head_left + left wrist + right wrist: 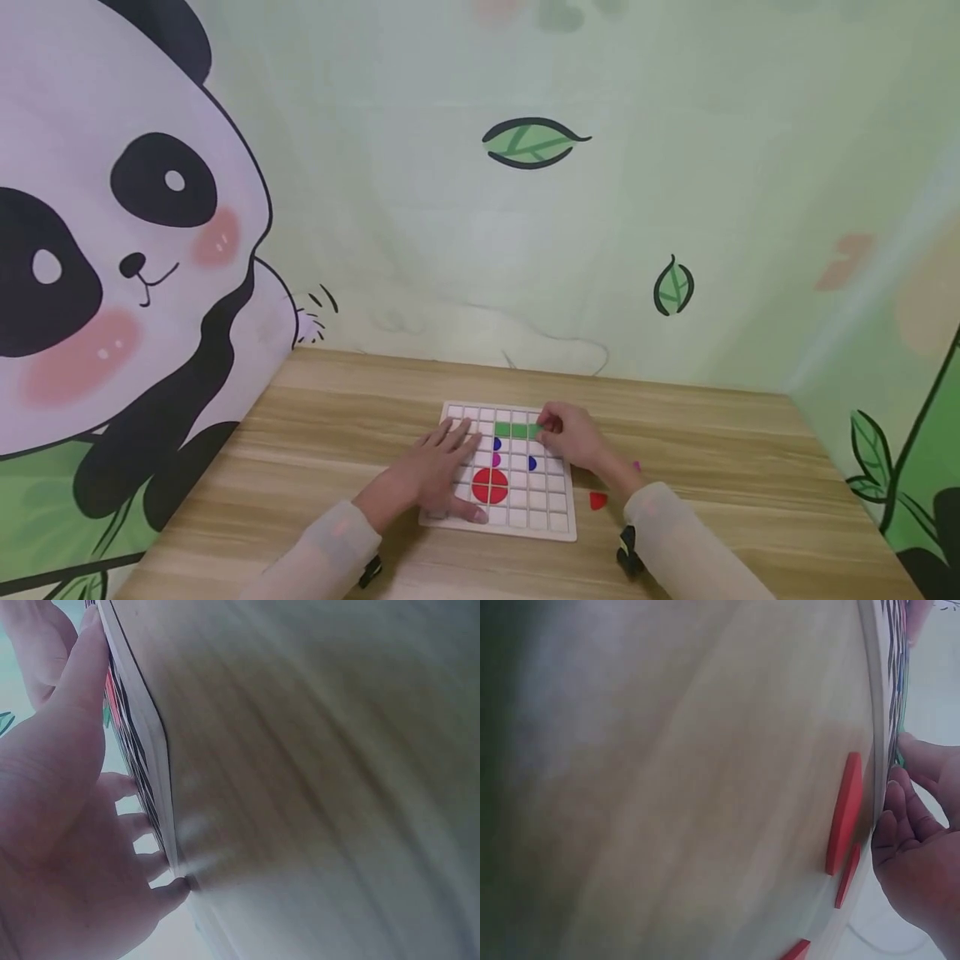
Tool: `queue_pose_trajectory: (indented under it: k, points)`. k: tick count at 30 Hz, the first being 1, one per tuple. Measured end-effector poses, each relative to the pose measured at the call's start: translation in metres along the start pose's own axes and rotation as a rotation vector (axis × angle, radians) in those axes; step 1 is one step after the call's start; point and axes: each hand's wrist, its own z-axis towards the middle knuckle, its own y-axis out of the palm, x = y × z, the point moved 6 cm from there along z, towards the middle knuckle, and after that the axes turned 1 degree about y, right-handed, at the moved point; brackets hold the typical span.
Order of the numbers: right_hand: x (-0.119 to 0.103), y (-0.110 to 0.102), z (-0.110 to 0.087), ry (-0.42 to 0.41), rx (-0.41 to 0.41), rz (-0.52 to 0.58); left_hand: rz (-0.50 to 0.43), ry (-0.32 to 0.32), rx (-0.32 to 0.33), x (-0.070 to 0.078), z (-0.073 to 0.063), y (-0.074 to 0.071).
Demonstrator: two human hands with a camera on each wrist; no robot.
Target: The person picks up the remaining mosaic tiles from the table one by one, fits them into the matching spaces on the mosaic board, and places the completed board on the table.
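A white gridded board point(525, 532) lies on the wooden table. Spread across its left side, my left hand point(442, 473) rests with straight fingers, the thumb near the bottom edge. Green square pieces point(512, 430) form a row near the top. At that row's right end, my right hand point(573, 437) pinches a green piece point(901, 759) between thumb and forefinger, mostly covered by the fingers. Red quarter pieces point(482, 477) make a circle lower down. Between row and circle sit a blue half-round piece point(497, 444), a magenta piece point(496, 459) and another blue piece point(532, 463).
Right of the board, a red piece point(597, 500) lies on the table point(720, 467); a magenta piece point(637, 466) shows partly beside the right forearm. Red pieces point(845, 814) also lie by the board's edge in the right wrist view. A panda-printed backdrop point(420, 208) stands behind.
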Motion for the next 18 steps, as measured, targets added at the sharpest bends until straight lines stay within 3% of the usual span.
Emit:
queue_pose_trajectory:
  k: [18]
  points:
    - [-0.0021,-0.0019,-0.0009,0.021,0.04,-0.021,-0.001,0.0,0.003,-0.0012,0.0015,0.0026]
